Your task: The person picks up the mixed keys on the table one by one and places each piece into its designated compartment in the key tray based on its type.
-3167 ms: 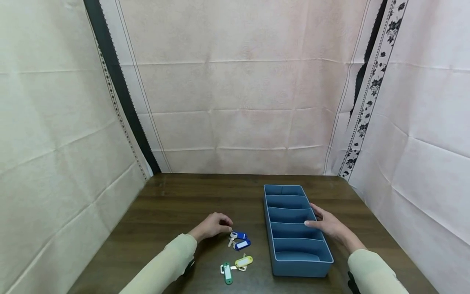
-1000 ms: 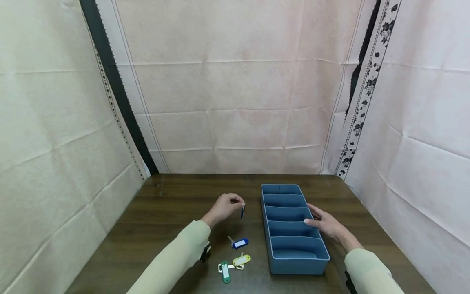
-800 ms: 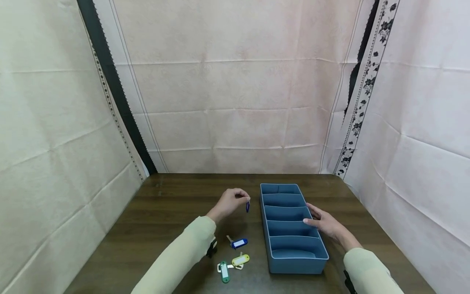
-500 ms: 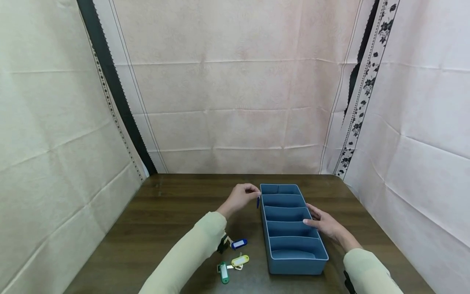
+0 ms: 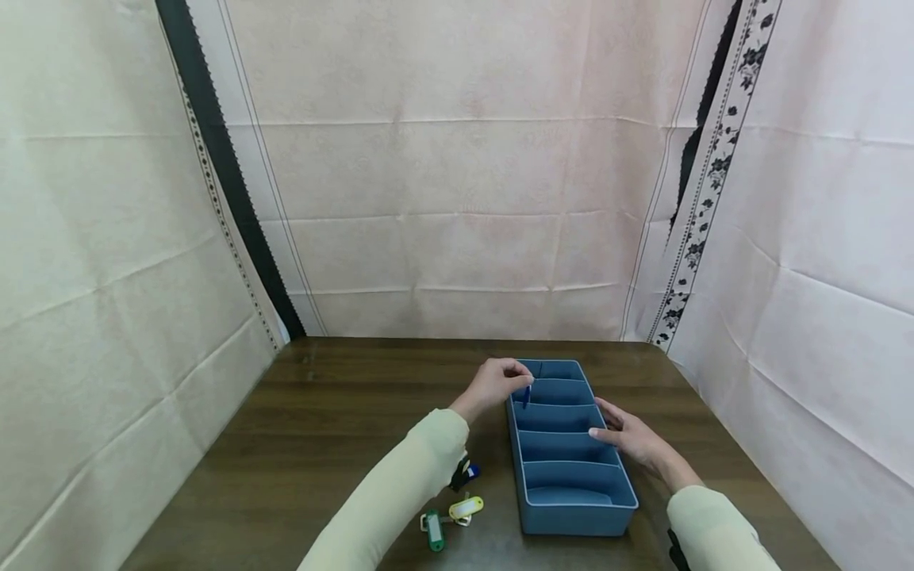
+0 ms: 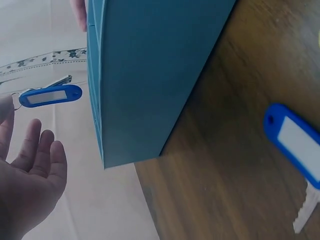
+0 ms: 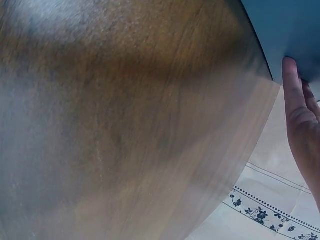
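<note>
Blue key tag [image 5: 527, 396] in the air over the box, and plenty to watch, so start at the near edge! Green key tag [image 5: 435, 533] and yellow key tag [image 5: 466, 507] lie close together on the desk [image 5: 343, 444]; their keys seem to meet between them, so lifting one could drag the other. Just beyond, the second blue key tag [image 6: 299, 146] peeks out behind the left wrist's dark strap [image 5: 459, 474], and a low sweep of that arm might knock it askew. Now the box [image 5: 574, 521]: the right hand [image 5: 635, 442] holds its side wall, thumb over the rim, fingers outside, yet too hard a push could slide the lot. Farther out, the left hand [image 5: 497, 384] pinches the first tag by its ring, and it hangs near the divider between second and third compartments from the far end; exactly which lies beneath, no telling. Thin ring, small pinch: a slip, or a swing into that divider, could drop it in the neighbouring slot
</note>
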A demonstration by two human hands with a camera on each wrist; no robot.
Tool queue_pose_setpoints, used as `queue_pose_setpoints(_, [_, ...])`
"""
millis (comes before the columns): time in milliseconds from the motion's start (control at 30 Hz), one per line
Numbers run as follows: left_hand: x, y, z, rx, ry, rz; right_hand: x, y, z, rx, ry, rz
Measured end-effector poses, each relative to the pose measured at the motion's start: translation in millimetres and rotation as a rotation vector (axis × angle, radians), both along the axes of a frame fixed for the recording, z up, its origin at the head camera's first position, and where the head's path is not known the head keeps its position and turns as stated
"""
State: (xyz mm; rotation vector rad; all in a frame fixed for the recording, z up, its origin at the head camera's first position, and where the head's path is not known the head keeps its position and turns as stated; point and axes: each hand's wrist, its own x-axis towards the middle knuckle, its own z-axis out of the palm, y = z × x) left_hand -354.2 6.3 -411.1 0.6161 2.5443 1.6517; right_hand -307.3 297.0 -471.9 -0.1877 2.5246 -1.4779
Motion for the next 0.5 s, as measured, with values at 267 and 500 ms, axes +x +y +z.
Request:
queue_pose_setpoints(267, [1.2,17,-8.6,-0.034,0.005,-0.022,-2.0,0,0.1,0.002,0.0,0.004])
queue_pose_setpoints(500, [6.7,26,-10.8,-0.064,0.025,-0.055,0.0,-1,-0.8,-0.002,-0.003,-0.007])
